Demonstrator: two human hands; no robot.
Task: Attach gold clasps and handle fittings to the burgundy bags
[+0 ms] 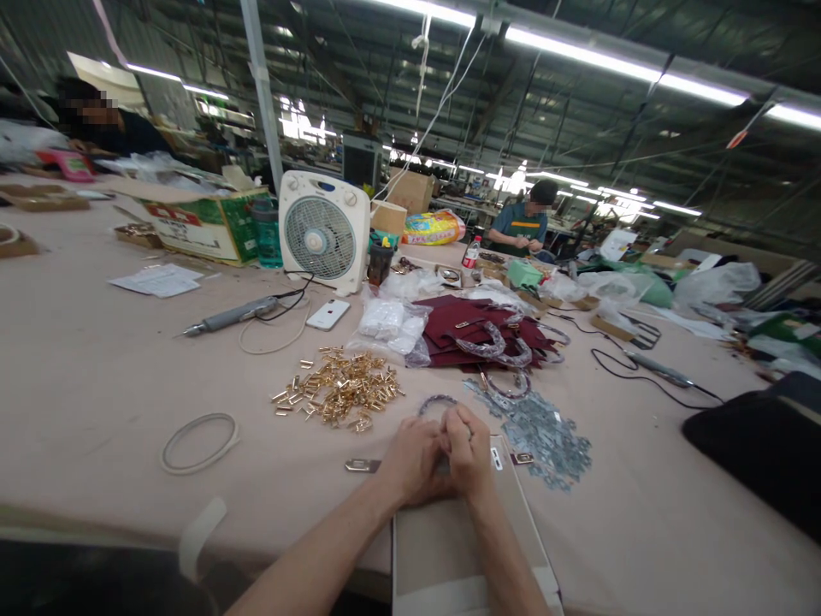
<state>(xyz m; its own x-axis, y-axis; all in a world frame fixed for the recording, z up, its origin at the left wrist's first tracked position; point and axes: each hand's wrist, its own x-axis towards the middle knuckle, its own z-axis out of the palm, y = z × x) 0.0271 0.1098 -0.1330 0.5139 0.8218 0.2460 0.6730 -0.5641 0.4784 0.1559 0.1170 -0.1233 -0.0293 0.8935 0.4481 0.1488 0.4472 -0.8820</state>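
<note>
My left hand [412, 462] and my right hand [467, 449] meet over a flat beige panel [442, 547] at the table's front edge. The fingers of both are closed and pinched together; whatever lies between them is too small or hidden to make out. Just beyond the fingertips curves a plastic-wrapped bag handle [439, 399]. A dark strap with a gold metal fitting [361, 465] sticks out left of my left hand, and a similar gold fitting [524, 459] shows on the right. Gold metal fittings [339, 385] lie heaped to the left, small grey metal plates [552, 436] to the right.
Maroon bag pieces [455, 329] with wrapped handles are stacked ahead. A tape roll [200, 442], a grey electric screwdriver [234, 316], a phone [328, 314] and a box fan [324, 231] stand or lie to the left. Another screwdriver [660, 368] trails its cord on the right. Co-workers sit farther off.
</note>
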